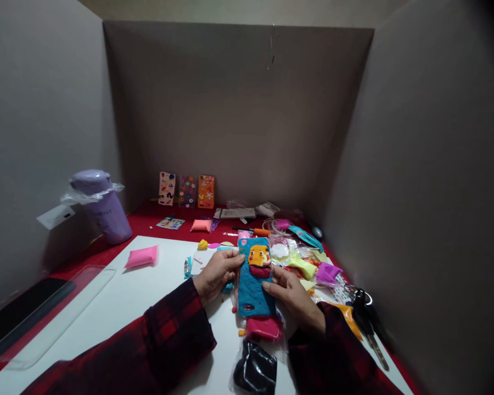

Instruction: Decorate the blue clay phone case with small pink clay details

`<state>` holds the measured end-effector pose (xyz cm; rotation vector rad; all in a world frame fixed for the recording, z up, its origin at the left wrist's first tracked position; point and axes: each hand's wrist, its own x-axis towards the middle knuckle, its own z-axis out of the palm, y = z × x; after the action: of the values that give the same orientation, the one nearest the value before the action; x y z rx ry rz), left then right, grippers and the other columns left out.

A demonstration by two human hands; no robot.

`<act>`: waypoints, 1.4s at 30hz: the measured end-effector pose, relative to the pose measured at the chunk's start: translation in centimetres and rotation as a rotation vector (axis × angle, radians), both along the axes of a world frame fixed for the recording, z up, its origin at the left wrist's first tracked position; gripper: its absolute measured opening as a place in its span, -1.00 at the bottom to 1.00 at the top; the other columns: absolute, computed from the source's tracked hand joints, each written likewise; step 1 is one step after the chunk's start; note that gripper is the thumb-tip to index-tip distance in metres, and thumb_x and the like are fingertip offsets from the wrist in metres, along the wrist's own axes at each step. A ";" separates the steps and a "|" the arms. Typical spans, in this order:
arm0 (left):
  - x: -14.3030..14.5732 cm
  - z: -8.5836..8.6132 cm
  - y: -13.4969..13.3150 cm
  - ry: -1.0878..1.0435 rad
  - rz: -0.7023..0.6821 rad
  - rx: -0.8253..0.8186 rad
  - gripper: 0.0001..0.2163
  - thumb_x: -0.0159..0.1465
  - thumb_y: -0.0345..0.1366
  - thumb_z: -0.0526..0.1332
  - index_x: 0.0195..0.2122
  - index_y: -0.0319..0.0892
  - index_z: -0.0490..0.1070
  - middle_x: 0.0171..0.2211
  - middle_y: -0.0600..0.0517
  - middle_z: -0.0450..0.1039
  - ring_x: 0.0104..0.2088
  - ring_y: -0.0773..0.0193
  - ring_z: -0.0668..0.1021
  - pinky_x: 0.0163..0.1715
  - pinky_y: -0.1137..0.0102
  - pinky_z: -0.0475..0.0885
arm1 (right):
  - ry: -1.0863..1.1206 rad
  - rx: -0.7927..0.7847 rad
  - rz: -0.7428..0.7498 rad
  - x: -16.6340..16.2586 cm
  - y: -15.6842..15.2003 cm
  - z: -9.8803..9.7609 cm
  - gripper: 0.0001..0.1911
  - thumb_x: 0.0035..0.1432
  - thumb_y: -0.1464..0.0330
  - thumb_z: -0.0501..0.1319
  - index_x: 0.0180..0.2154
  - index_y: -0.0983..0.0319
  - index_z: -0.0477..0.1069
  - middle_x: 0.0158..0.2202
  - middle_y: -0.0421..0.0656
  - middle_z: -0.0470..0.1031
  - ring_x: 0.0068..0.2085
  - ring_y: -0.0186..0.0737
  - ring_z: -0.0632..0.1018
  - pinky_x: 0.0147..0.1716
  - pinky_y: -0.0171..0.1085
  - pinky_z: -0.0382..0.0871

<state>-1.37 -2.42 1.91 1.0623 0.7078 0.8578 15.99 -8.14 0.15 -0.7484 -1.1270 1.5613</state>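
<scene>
A phone case (253,293) covered in teal clay is held upright between my two hands over the white board. On its upper part sits an orange and yellow clay face (258,255) with a dark red piece below it. My left hand (218,271) pinches the case's left edge, thumb on the front. Along the right edge, my right hand (294,293) grips it with the thumb on the front and fingers behind. Just below the case lie a crimson clay packet (264,329) and a black clay packet (255,366).
Several clay packets and wrappers, among them a purple packet (327,272), crowd the right side beside keys (366,318). A pink packet (142,257) and a clear phone case (66,315) lie left. Behind stand a purple bottle (107,214) and decorated cases (206,192).
</scene>
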 end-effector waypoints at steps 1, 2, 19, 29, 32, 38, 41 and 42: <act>0.0 0.0 0.0 0.001 0.000 0.000 -0.75 0.05 -0.18 0.35 -0.37 -0.28 0.47 -0.47 -0.03 0.48 -0.50 0.34 0.49 -0.47 0.48 0.36 | -0.001 0.000 0.000 0.0 0.0 0.0 -0.59 -0.05 0.38 0.35 -0.09 0.25 0.42 -0.15 -0.05 0.56 -0.15 -0.06 0.57 -0.05 0.00 0.36; 0.0 -0.1 0.0 0.002 0.000 0.000 -0.74 0.05 -0.18 0.35 -0.37 -0.28 0.47 -0.47 -0.02 0.48 -0.50 0.34 0.49 -0.47 0.48 0.35 | -0.001 0.000 0.001 0.0 0.0 0.0 -0.59 -0.05 0.38 0.35 -0.10 0.26 0.42 -0.15 -0.05 0.56 -0.15 -0.06 0.57 -0.04 0.00 0.36; 0.1 0.1 0.1 -0.028 -0.016 0.002 -0.77 0.05 -0.19 0.35 -0.45 -0.26 0.41 -0.51 0.01 0.44 -0.45 0.27 0.53 -0.44 0.44 0.39 | 0.055 -0.010 0.014 0.2 0.2 -0.1 -0.57 -0.10 0.37 0.37 -0.11 0.25 0.44 -0.13 -0.04 0.54 -0.14 -0.07 0.55 -0.07 -0.05 0.36; 0.1 0.8 -0.2 -0.062 -0.022 0.013 -0.77 0.09 -0.21 0.34 -0.36 -0.28 0.44 -0.45 -0.02 0.49 -0.42 0.27 0.55 -0.41 0.44 0.42 | 0.080 -0.018 0.000 0.3 0.6 -0.7 -0.59 -0.09 0.40 0.36 -0.12 0.27 0.45 -0.28 -0.09 0.58 -0.31 -0.17 0.56 -0.22 -0.16 0.39; 0.2 0.9 -0.3 -0.077 -0.052 0.008 -0.75 0.06 -0.24 0.36 -0.30 -0.30 0.46 -0.38 -0.07 0.53 -0.41 0.26 0.55 -0.36 0.42 0.44 | 0.088 -0.024 -0.013 0.4 0.7 -1.0 -0.61 -0.08 0.40 0.36 -0.14 0.27 0.45 -0.32 -0.11 0.58 -0.37 -0.23 0.55 -0.28 -0.20 0.39; 0.1 0.3 0.1 -0.117 -0.084 0.003 -0.74 0.00 -0.33 0.40 -0.29 -0.31 0.48 -0.35 -0.10 0.55 -0.38 0.23 0.56 -0.31 0.39 0.45 | 0.103 -0.020 -0.036 0.3 0.8 -1.2 -0.66 -0.10 0.37 0.39 -0.22 0.27 0.45 -0.41 -0.18 0.54 -0.44 -0.31 0.52 -0.34 -0.27 0.38; 0.0 0.3 0.4 -0.138 -0.074 0.008 -0.78 0.03 -0.34 0.38 -0.31 -0.31 0.48 -0.38 -0.09 0.55 -0.39 0.25 0.56 -0.32 0.41 0.44 | 0.107 -0.013 -0.053 0.2 0.9 -1.2 -0.71 -0.07 0.31 0.38 -0.28 0.28 0.43 -0.45 -0.19 0.52 -0.47 -0.34 0.50 -0.37 -0.30 0.37; 0.0 0.3 0.4 -0.143 -0.073 0.009 -0.79 0.04 -0.34 0.37 -0.31 -0.31 0.48 -0.38 -0.08 0.55 -0.40 0.25 0.56 -0.32 0.42 0.44 | 0.106 -0.012 -0.059 0.2 0.9 -1.2 -0.71 -0.07 0.30 0.38 -0.29 0.28 0.43 -0.47 -0.20 0.51 -0.47 -0.34 0.49 -0.38 -0.30 0.37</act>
<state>-1.35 -2.05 2.21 1.0181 0.5421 0.8652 16.19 -7.23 -1.03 -0.6930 -1.0101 1.5409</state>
